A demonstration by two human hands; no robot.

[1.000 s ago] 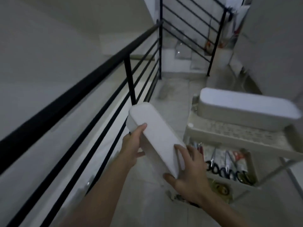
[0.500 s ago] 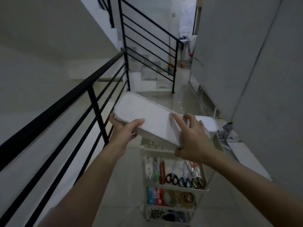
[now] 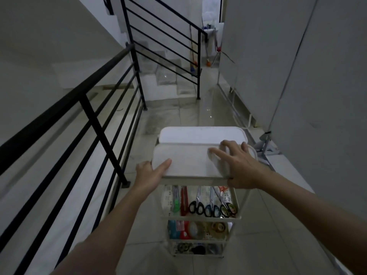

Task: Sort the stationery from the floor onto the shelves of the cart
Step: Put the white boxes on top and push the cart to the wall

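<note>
A long white box (image 3: 186, 161) lies flat on the top shelf of the white cart (image 3: 237, 197), right in front of a second white box (image 3: 200, 134). My left hand (image 3: 152, 173) grips the near box's left end, thumb on its lid. My right hand (image 3: 236, 163) holds its right end, fingers spread over the top. On the shelf below lie several scissors (image 3: 213, 208), a red cutter (image 3: 183, 201) and a green pen. Lower shelves hold tape rolls (image 3: 217, 227) and packets.
A black metal railing (image 3: 93, 116) runs along the left, close to the cart. Grey wall panels (image 3: 297, 76) stand on the right. Tiled floor (image 3: 278, 225) surrounds the cart. Stairs and brooms are at the far end of the landing.
The near white box went from tilted in the air at my left to lying flat on the cart's top shelf. My view swung round to face the cart.
</note>
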